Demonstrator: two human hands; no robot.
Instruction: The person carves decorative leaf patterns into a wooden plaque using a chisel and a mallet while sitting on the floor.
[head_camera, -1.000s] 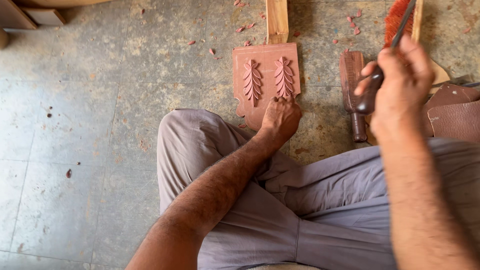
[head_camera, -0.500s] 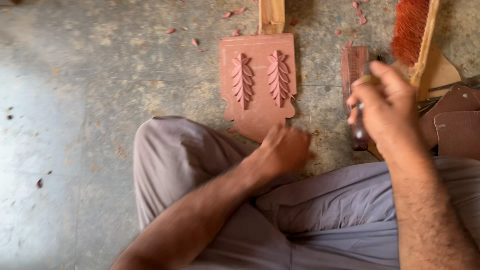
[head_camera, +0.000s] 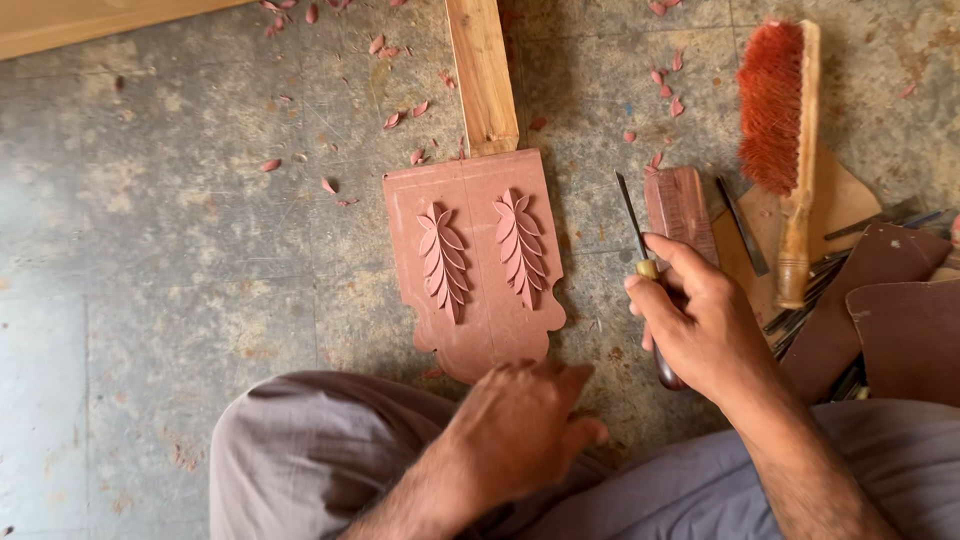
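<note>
So the carved panel is lying flat on the concrete floor, pretty much dead centre of the view, reddish-brown wood with two leaf sprigs cut side by side into its face and a scalloped lower edge. A pale wooden strip runs up from its top edge toward 12 o'clock.

The left hand sits at 6 o'clock of the panel, knuckles up, fingertips right at the bottom edge; its grip is loose and half curled, with nothing in it that I can see. The right hand is at 3 o'clock of the panel, grip wrapped tight around the dark handle of a carving chisel, thin blade pointing up toward 12 and held apart from the panel.

Just beside the blade, at 1 o'clock of the right hand, there's a reddish wood block lying flat. Further out at 2 o'clock is a hand brush with orange-red bristles and a wooden back. At 3 o'clock there's dark sandpaper sheets over a bunch of other tools I can't make out properly.

Wood chips are scattered at 11 o'clock of the panel. Grey trouser legs fill the bottom of the view
</note>
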